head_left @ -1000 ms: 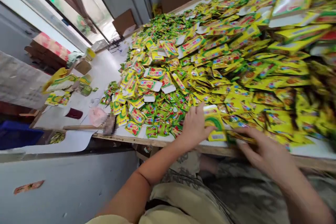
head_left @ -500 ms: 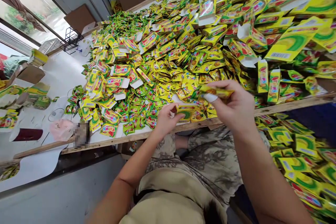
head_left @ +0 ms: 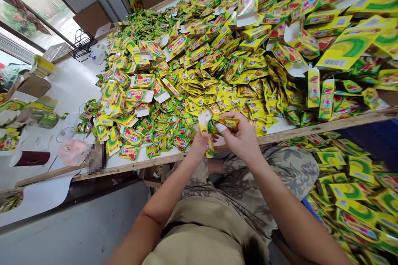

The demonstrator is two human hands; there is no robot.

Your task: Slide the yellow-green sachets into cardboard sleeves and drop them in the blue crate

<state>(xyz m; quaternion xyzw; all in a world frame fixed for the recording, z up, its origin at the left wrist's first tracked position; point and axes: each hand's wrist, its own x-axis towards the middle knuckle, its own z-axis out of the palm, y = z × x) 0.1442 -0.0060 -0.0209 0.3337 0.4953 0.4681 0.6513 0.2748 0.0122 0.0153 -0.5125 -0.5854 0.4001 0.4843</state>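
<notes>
My left hand is closed around a small yellow carton, whose white end flap stands open at the top. Pinched in my right hand are small yellow and green packets, held right up against the carton. My two hands meet just above the table's front edge. Beyond them a heap of yellow packets spreads over the table, with green packets at its left side. Cartons, some with white flaps out, lie on the heap.
A wooden rail runs along the table's front edge. Below it at the right, a blue bin holds many yellow cartons. To the left are a pink bag, a dark red roll, a cardboard box and a black wire rack.
The packets in my right hand have come left and down to the carton. My left hand has turned the carton upright. Earlier, the whole view swung to the right.
</notes>
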